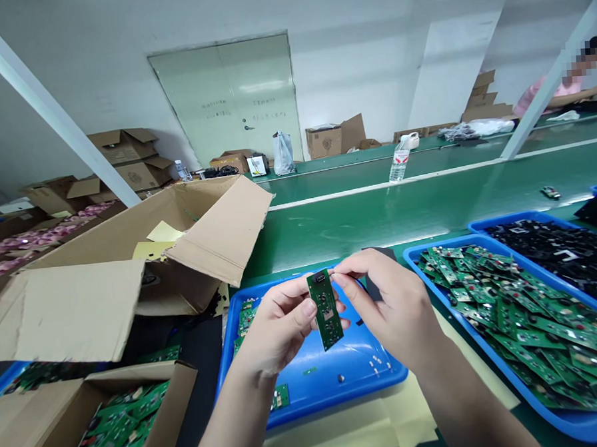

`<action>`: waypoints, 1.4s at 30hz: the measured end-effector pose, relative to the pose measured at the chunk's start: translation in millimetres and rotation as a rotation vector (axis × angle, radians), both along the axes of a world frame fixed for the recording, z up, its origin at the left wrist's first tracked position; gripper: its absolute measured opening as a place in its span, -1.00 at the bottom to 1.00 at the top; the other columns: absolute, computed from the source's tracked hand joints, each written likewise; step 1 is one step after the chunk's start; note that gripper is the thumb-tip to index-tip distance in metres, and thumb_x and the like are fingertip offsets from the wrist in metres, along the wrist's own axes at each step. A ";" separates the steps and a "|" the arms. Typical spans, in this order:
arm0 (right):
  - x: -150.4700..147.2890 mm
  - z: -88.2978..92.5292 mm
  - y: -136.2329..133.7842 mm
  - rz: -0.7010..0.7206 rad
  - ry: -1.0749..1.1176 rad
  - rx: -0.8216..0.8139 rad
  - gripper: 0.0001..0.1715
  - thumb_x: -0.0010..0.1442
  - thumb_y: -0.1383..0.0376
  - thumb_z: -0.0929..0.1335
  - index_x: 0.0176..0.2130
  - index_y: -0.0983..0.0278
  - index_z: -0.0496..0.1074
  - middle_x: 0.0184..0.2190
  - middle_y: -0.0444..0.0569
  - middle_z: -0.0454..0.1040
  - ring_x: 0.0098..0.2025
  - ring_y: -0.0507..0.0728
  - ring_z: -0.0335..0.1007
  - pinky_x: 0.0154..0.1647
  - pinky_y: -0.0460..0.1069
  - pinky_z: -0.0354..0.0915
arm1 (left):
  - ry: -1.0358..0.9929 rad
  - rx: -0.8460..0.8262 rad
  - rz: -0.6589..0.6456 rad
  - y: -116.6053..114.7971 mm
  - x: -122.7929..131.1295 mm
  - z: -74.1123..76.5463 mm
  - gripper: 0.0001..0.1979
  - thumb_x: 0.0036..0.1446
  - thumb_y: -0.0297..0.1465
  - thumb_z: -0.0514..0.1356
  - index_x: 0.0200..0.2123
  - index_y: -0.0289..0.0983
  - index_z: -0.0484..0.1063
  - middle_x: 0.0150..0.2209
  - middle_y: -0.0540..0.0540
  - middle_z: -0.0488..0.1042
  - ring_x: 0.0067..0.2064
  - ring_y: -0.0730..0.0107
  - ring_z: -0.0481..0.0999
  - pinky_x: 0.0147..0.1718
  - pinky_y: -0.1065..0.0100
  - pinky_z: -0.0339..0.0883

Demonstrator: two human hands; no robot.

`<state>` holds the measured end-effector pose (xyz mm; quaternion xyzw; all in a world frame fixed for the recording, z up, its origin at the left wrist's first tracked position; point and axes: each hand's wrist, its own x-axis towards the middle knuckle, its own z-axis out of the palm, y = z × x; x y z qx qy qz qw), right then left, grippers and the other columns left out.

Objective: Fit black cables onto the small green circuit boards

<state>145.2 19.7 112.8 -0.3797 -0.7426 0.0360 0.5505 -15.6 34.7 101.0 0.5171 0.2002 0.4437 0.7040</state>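
A circuit board [328, 322] was held upright in the left hand [283, 321] above the blue tray [343, 364]; the right hand's [395, 305] fingertips were narrowly set at its upper corner, their grip indeterminable. Corner work was apparently in hand; steady support was next called for.

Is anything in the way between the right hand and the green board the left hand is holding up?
Nothing visible is. The right hand has its thumb and fingertip right by a top corner of the board, which the left hand holds above the blue tray. Whether they touch it is too small to tell.
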 end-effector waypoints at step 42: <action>19.9 -2.2 21.7 0.362 0.834 0.084 -0.73 0.26 0.36 0.24 -0.11 0.18 0.46 -0.25 -0.08 0.54 -0.20 0.11 0.51 -0.11 0.09 0.43 | 0.653 1.315 0.726 4.6 -18.6 4.8 -0.65 0.11 -0.54 0.24 -0.01 -0.20 0.42 -0.20 -0.09 0.39 -0.18 0.40 0.47 -0.24 0.35 0.48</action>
